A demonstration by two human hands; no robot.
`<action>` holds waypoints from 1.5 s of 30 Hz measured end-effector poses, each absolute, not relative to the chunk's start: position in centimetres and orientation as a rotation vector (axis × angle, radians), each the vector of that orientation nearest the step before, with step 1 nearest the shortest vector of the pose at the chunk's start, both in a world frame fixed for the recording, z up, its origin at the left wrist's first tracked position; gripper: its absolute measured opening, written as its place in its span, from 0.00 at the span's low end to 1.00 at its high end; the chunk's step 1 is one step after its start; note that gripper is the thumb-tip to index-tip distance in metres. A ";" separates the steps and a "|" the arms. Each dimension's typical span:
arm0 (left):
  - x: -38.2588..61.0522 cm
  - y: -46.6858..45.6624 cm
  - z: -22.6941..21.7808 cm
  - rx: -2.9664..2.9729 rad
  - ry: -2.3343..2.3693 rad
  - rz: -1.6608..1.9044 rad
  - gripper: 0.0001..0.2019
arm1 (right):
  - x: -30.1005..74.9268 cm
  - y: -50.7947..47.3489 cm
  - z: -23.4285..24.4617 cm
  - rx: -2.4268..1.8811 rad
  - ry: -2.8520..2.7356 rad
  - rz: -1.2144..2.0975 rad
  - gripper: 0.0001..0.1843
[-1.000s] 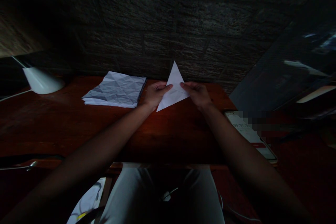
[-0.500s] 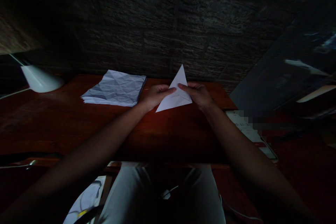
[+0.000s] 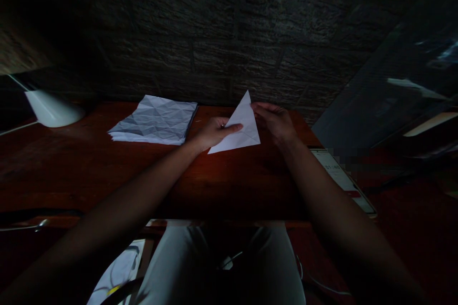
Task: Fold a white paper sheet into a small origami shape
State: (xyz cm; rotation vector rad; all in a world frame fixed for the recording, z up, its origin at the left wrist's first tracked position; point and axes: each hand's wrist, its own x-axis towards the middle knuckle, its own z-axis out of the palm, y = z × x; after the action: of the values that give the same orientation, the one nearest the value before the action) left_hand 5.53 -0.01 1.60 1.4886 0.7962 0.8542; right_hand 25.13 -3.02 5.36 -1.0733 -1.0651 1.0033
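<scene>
Paper triangle (image 3: 240, 126) between creased sheets (image 3: 153, 121) and phone (image 3: 343, 178)

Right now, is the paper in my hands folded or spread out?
Folded: the white paper is a triangle, pinched by the left hand, right hand at its edge.

There is one paper triangle (image 3: 240, 126), white and folded. Two hands are in view: one left hand (image 3: 211, 133) and one right hand (image 3: 275, 121). One stack of creased sheets (image 3: 153, 120) lies on the one desk (image 3: 107, 171). There is also one white lamp (image 3: 53, 110) and one phone (image 3: 345, 181).
</scene>
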 end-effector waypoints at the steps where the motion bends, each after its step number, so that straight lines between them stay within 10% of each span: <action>1: 5.5 -0.1 1.5 1.497 0.811 0.838 0.16 | 25.2 -3.0 5.4 -1.077 -1.057 1.000 0.17; 29: 5.7 -0.3 1.1 1.585 0.790 0.613 0.20 | 23.8 -3.6 4.2 -1.087 -1.163 1.437 0.22; 45: 6.5 -2.1 2.2 1.535 0.769 0.581 0.18 | 26.7 -2.8 5.7 -1.051 -0.982 1.124 0.25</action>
State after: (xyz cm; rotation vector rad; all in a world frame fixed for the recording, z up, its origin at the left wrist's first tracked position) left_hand 6.46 -2.08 2.22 1.5347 0.7686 0.5810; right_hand 26.71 -2.79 5.74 -1.0510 -0.9823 1.1239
